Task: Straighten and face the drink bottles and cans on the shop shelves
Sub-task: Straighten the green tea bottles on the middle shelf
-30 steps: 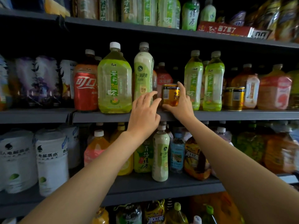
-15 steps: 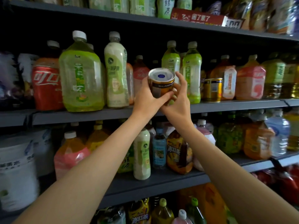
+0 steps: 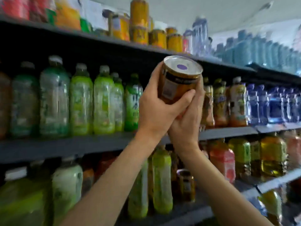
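Gold can: one gold-and-brown can (image 3: pixel 178 82), tipped so its silver lid with a purple dot faces the camera, held up off the shelves in front of the middle shelf.
Left hand: the left hand (image 3: pixel 160 105) wraps the can's left side, thumb across its label, gripping it.
Right hand: the right hand (image 3: pixel 189 118) cups the can from below and behind, fingers curled round its right side, gripping too.
Middle shelf: one grey shelf (image 3: pixel 65 144), six green bottles (image 3: pixel 104 103) in its front row left of the hands; blurred, so roughly.
Top shelf: orange cans (image 3: pixel 139 20), too smeared to count.
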A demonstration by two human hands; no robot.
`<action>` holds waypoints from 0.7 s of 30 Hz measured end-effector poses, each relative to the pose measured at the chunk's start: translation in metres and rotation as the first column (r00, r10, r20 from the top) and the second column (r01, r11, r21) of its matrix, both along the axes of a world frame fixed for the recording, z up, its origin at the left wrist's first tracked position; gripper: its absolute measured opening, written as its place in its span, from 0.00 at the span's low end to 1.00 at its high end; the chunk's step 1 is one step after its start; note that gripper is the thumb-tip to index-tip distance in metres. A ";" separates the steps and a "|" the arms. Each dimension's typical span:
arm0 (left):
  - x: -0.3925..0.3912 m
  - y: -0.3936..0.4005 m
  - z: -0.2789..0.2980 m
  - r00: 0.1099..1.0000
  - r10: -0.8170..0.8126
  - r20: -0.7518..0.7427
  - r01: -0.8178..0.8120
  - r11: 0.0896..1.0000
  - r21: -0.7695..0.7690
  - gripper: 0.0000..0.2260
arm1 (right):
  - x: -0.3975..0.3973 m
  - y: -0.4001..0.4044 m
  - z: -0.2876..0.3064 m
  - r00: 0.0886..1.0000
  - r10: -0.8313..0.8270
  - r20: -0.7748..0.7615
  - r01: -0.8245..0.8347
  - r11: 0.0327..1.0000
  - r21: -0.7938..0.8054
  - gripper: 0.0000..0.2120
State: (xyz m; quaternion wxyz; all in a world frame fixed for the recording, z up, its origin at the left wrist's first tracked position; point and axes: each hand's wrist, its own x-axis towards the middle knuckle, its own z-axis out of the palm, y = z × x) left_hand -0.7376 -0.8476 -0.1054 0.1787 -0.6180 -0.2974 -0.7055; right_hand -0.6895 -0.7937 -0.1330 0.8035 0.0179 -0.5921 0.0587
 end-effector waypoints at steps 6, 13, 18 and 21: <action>-0.012 -0.035 0.179 0.977 0.192 0.091 -0.191 0.981 -0.020 0.35 | -0.005 -0.026 0.188 0.961 0.171 0.217 -0.165 0.985 -0.046 0.35; -0.058 -0.070 0.290 0.939 0.068 0.338 0.074 0.917 -0.392 0.17 | -0.017 -0.049 0.324 0.748 0.333 0.574 -0.173 0.933 -0.316 0.28; -0.081 -0.084 0.295 0.921 0.089 0.379 0.171 0.781 -0.600 0.22 | -0.042 -0.032 0.328 0.593 0.490 0.639 -0.185 0.855 -0.484 0.49; -0.084 -0.082 0.297 0.924 0.223 0.311 0.039 0.753 -0.656 0.27 | -0.058 -0.029 0.323 0.614 0.479 0.627 -0.223 0.867 -0.445 0.45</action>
